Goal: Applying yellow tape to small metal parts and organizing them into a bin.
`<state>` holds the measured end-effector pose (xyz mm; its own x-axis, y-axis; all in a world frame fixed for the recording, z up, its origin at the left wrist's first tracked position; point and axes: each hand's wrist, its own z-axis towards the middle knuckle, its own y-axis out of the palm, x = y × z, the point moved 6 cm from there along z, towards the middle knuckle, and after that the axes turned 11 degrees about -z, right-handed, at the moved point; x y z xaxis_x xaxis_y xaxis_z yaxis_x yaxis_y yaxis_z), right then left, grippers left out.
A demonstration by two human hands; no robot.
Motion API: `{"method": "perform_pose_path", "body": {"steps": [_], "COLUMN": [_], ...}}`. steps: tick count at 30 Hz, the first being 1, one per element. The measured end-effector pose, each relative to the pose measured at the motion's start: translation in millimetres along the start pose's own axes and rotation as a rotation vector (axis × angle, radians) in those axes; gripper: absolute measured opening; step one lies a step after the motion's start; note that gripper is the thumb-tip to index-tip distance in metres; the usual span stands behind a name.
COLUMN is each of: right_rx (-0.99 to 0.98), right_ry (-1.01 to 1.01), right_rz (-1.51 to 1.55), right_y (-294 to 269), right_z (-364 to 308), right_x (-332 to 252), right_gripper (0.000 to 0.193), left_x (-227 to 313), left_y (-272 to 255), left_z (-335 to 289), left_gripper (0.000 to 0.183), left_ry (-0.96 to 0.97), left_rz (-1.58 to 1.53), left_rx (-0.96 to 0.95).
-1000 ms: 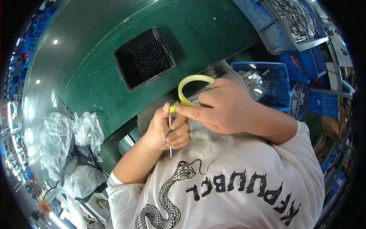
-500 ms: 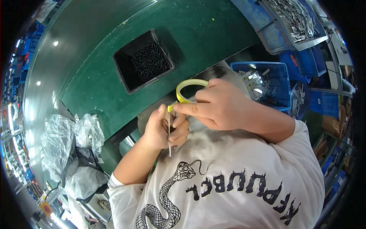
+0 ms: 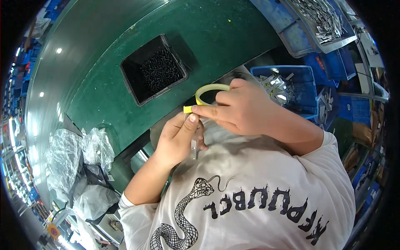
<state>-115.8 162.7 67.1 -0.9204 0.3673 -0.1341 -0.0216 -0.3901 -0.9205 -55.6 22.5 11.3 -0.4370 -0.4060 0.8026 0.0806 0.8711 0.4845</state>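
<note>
My left hand is closed around a thin, flat metal strip, whose lower end with small holes shows below the fingers. Yellow tape lies across the strip's upper end, by my left thumb. In my right hand is a roll of yellow tape, its ring standing out beyond the knuckles. The right index fingertip presses on the tape at the strip's end, so both hands meet there. Part of the strip is hidden behind the left fingers.
A black bin of small black parts stands on the green table. To the right are a blue crate with metal pieces and a tray of metal strips. Clear plastic bags lie at the left.
My left hand has turned the strip, seen edge-on before, so its flat face shows. The left thumb now lies nearer the right fingertip. Both hands have risen slightly in the picture.
</note>
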Motion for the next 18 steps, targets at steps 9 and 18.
{"method": "perform_pose_path", "body": {"steps": [9,18], "right_rx": [-0.008,-0.004], "right_ry": [0.002,0.037], "right_rz": [0.088,0.163], "right_y": [-3.4,-5.4], "right_z": [-0.8,-4.7], "right_x": [2.6,3.9], "right_gripper": [0.047,0.046], "left_x": [3.4,6.5], "left_y": [-8.4,-8.0], "left_z": [0.7,-0.5], "left_gripper": [0.033,0.018], "left_ry": [0.142,0.108], "left_rz": [0.046,-0.067], "left_rx": [0.032,0.137]}}
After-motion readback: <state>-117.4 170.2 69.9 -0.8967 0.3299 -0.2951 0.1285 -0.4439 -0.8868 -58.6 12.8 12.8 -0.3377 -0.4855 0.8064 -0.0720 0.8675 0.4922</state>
